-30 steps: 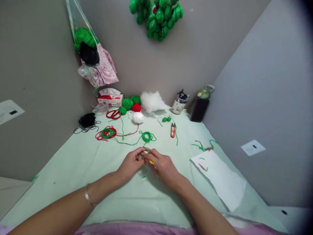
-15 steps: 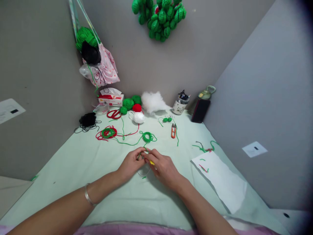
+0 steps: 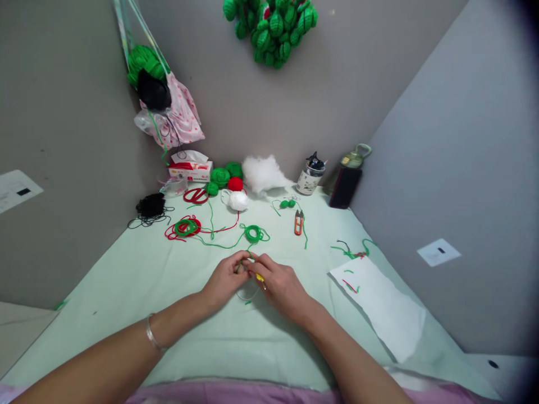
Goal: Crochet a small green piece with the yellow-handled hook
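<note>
view: head-worn | faces: forward, down | near: table (image 3: 126,292)

Count running: two hands, left hand (image 3: 225,279), right hand (image 3: 280,286). One green strand (image 3: 251,255), one yellow tool (image 3: 260,278) at fingertips. From hands, 12 o'clock: one green coil (image 3: 252,233), three green yarn balls (image 3: 219,177), one red ball (image 3: 234,184), one white ball (image 3: 238,201), one stuffing puff (image 3: 263,173). 1 o'clock: one orange snips (image 3: 298,223), two green beads (image 3: 287,203), one jar (image 3: 308,180). 11 o'clock: one red-green coil (image 3: 185,227). 3 o'clock: one paper sheet (image 3: 379,306).
</note>
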Motion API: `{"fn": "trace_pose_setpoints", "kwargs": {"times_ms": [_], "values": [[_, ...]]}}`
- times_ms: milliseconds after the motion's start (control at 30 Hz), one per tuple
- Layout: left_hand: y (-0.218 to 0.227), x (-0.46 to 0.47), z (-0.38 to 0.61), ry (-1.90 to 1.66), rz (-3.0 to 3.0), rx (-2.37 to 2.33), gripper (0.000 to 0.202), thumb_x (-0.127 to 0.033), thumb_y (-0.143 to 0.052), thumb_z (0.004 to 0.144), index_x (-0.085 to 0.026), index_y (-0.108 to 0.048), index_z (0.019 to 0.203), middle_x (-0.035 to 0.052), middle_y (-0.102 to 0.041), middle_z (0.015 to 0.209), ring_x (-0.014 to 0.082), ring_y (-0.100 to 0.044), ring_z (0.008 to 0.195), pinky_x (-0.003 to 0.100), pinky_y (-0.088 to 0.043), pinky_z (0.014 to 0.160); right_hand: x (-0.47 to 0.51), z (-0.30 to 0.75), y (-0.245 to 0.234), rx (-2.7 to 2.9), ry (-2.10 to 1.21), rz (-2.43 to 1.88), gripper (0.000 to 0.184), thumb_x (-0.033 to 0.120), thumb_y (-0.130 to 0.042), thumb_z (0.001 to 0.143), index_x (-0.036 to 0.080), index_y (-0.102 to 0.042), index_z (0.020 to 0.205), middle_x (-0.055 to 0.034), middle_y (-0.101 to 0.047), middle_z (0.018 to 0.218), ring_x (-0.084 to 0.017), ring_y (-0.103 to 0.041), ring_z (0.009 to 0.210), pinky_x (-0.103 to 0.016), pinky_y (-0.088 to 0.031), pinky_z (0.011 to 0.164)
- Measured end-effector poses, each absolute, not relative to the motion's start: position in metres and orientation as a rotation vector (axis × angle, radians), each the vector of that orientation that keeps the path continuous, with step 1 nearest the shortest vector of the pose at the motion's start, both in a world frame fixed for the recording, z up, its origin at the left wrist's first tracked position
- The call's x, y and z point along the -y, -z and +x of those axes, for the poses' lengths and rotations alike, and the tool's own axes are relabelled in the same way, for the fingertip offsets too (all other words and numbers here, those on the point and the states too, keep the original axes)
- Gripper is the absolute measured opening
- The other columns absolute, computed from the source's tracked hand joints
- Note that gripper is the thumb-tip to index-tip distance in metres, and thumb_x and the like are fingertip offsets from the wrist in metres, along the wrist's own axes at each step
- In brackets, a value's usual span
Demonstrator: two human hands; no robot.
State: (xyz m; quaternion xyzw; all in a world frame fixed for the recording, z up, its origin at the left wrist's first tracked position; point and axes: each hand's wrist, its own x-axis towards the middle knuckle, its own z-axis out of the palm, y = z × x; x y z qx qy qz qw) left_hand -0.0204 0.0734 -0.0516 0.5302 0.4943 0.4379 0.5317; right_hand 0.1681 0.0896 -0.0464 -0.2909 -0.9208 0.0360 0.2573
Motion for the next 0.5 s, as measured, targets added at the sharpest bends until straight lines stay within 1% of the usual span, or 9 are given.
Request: {"fn": "trace_pose_setpoints", "kwargs": {"times_ms": [133, 267, 367, 433, 500], "values": [[0.053, -0.074, -0.02, -1.054, 1.234, -1.166, 0.029, -0.028, -0.072, 0.076, -0.019, -0.075, 0.103, -0.0027, -0.062, 0.071, 0.0168, -0.055, 0.068, 0.026, -0.044, 0.063, -0.09, 0.169, 0.045, 2.496, -0.11, -0.803, 0.035, 0.006, -0.054, 0.099, 0.022, -0.062, 0.129, -0.0082, -0.074, 0.113, -0.015, -0.074, 0.08, -0.023, -0.052, 0.058], [0.047, -0.072, -0.02, -1.067, 1.166, -1.135, 0.034, -0.034, -0.076, 0.075, -0.017, -0.073, 0.104, -0.0054, -0.056, 0.067, 0.0119, -0.044, 0.057, 0.025, -0.037, 0.055, -0.089, 0.167, 0.041, 2.425, -0.107, -0.777, 0.029, 0.008, -0.051, 0.102, 0.021, -0.064, 0.125, -0.0084, -0.075, 0.111, -0.014, -0.074, 0.079, -0.023, -0.054, 0.06], [0.035, -0.067, -0.02, -1.093, 1.102, -1.109, 0.045, -0.041, -0.077, 0.077, -0.015, -0.069, 0.113, -0.0059, -0.055, 0.072, 0.0088, -0.037, 0.052, 0.024, -0.033, 0.05, -0.087, 0.165, 0.034, 2.315, -0.13, -0.723, 0.027, 0.012, -0.049, 0.106, 0.022, -0.066, 0.125, -0.0077, -0.074, 0.105, -0.013, -0.073, 0.078, -0.022, -0.056, 0.062], [0.025, -0.062, -0.019, -1.13, 1.068, -1.101, 0.052, -0.044, -0.077, 0.08, -0.014, -0.067, 0.122, -0.0045, -0.057, 0.078, 0.0081, -0.037, 0.054, 0.024, -0.031, 0.05, -0.083, 0.163, 0.027, 2.217, -0.163, -0.675, 0.025, 0.014, -0.05, 0.107, 0.024, -0.066, 0.125, -0.0064, -0.072, 0.101, -0.013, -0.073, 0.08, -0.022, -0.057, 0.064], [0.015, -0.054, -0.018, -1.17, 1.046, -1.092, 0.055, -0.044, -0.078, 0.082, -0.014, -0.065, 0.127, -0.0031, -0.06, 0.083, 0.0077, -0.037, 0.055, 0.024, -0.031, 0.051, -0.076, 0.162, 0.02, 2.122, -0.181, -0.655, 0.027, 0.013, -0.053, 0.106, 0.026, -0.065, 0.126, -0.0052, -0.071, 0.101, -0.012, -0.072, 0.082, -0.02, -0.058, 0.067]]}}
